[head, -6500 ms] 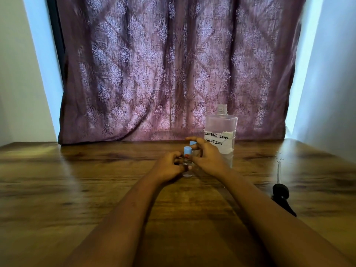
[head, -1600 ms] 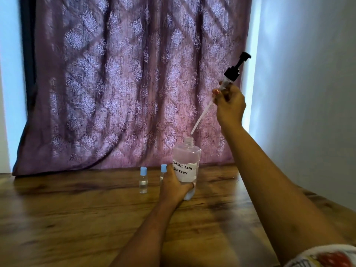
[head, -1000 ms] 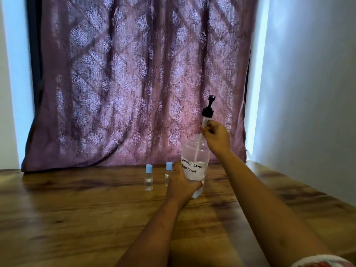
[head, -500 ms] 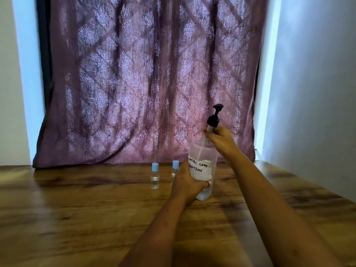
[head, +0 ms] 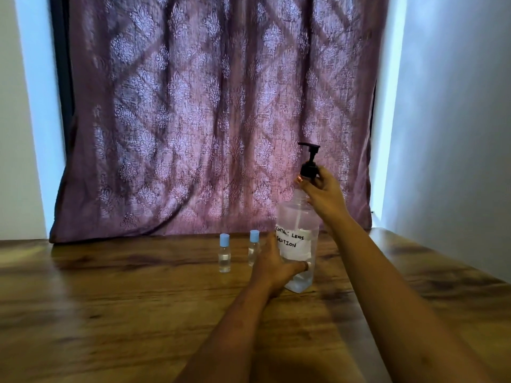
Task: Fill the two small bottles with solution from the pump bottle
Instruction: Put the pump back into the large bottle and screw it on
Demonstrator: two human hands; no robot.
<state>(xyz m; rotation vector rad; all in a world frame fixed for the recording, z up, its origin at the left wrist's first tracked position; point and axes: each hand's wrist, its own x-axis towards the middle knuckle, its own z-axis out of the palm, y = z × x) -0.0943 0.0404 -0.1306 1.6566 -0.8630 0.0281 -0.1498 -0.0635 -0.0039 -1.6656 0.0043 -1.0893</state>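
Note:
A clear pump bottle point(head: 297, 222) with a handwritten "contact lens solution" label stands on the wooden table point(head: 110, 305). My left hand point(head: 272, 268) grips its lower body from the left. My right hand point(head: 322, 193) pinches the collar of the black pump head point(head: 309, 161), which sits on the bottle's neck. Two small clear bottles with blue caps stand upright to the left: one point(head: 224, 253) apart from the rest, the other point(head: 253, 248) partly hidden behind my left hand. Both hold clear liquid.
A purple patterned curtain point(head: 207, 120) hangs right behind the bottles at the table's far edge. A pale wall point(head: 456, 134) runs along the right side. Bare wood stretches in front of and left of the bottles.
My right hand has lowered the pump with its tube into the big bottle, and the pump head now sits on the neck. My left hand has kept hold of the bottle.

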